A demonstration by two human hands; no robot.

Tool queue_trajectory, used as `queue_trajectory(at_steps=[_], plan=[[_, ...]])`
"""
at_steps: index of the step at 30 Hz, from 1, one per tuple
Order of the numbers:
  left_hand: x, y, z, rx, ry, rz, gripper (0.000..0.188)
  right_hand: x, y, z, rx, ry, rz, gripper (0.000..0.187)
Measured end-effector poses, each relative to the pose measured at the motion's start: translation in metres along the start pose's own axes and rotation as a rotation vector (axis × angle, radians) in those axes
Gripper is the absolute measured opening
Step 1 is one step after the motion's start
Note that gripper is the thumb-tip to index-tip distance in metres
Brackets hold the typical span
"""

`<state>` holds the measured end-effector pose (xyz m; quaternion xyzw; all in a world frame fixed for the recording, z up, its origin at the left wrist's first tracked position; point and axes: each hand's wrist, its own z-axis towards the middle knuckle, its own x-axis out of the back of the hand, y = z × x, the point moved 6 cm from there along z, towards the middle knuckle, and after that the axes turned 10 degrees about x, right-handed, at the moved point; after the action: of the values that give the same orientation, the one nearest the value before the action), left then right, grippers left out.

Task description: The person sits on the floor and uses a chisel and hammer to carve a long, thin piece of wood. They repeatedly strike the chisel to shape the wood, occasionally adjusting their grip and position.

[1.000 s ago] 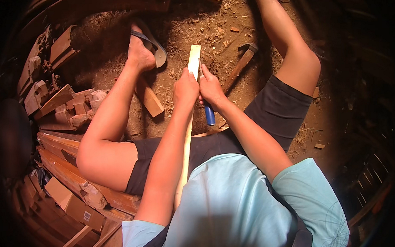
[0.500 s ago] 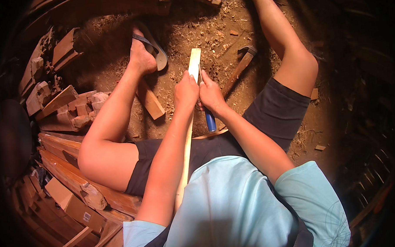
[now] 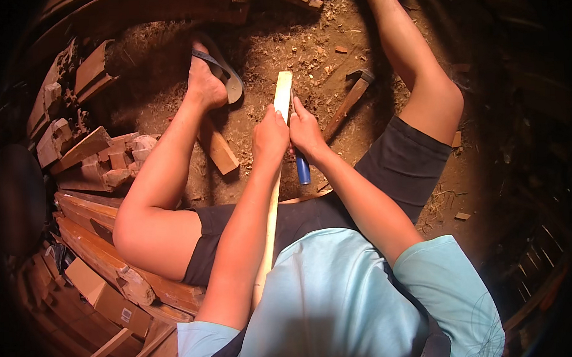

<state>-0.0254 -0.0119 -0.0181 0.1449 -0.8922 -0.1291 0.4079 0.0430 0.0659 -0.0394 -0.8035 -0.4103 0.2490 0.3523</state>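
Note:
A long pale wooden strip [image 3: 283, 87] runs from beside my torso forward between my legs, its far end above the dirt floor. My left hand [image 3: 270, 136] is closed around this strip, short of its far end. Just to the right, my right hand [image 3: 306, 132] grips a blue-handled tool [image 3: 304, 170]. The handle points back toward my lap, and a thin metal part shows beyond my fingers, along the strip's right side. Whether the tool is a chisel, knife or file I cannot tell. My two hands are side by side and seem to touch.
A hammer [image 3: 348, 104] with a wooden handle lies on the ground to the right. A wood block [image 3: 218, 148] lies near my sandalled left foot [image 3: 206, 84]. Stacked timber [image 3: 103, 161] and a cardboard box [image 3: 117, 304] are on the left. Wood shavings litter the dirt floor [image 3: 287, 33].
My right hand and the blue-handled tool have shifted slightly forward along the strip. My left hand and the strip are almost where they were.

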Motion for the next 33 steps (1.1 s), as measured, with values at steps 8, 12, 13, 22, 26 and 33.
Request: queue_trajectory(at_steps=[8, 12, 13, 22, 26, 33], plan=[[0.001, 0.0, -0.001, 0.038, -0.029, -0.017, 0.038, -0.001, 0.002, 0.0, -0.024, -0.002, 0.002, 0.053], [-0.004, -0.008, 0.003, 0.014, 0.014, 0.032, 0.04, -0.002, 0.004, 0.003, -0.003, -0.002, -0.022, 0.052], [-0.004, -0.005, 0.004, 0.002, 0.034, 0.044, 0.04, -0.002, 0.005, -0.003, -0.026, -0.011, -0.023, 0.052], [-0.001, -0.002, 0.002, -0.007, 0.047, 0.063, 0.034, 0.001, 0.004, 0.007, 0.012, -0.006, -0.022, 0.053], [0.002, 0.002, -0.003, 0.089, -0.052, -0.03, 0.034, -0.001, 0.001, -0.005, -0.041, -0.017, -0.028, 0.052], [0.0, -0.004, 0.002, -0.02, 0.086, 0.068, 0.033, -0.002, 0.005, 0.001, -0.011, 0.001, -0.043, 0.052]])
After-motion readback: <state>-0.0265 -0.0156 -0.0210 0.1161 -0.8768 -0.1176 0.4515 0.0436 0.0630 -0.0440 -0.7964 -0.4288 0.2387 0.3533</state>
